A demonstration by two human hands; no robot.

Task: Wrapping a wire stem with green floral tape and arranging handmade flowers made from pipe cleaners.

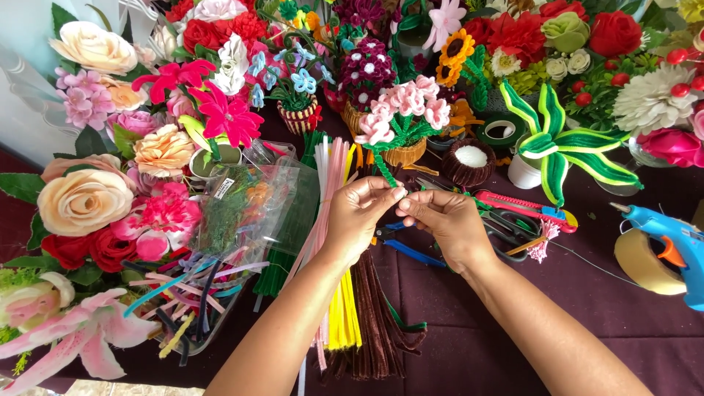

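Item: green pipe-cleaner stem (383, 170) of a pink-flowered sprig, which we pinch with both left hand (357, 213) and right hand (449, 220) closed at its lower end, raised above the tabletop (513, 308), steadying it for twisting.

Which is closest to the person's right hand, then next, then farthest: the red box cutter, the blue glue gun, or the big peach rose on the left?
From the right hand, in the head view:
1. Red box cutter, just to its right on the table.
2. Blue glue gun, at the right edge.
3. Big peach rose, far across on the left.
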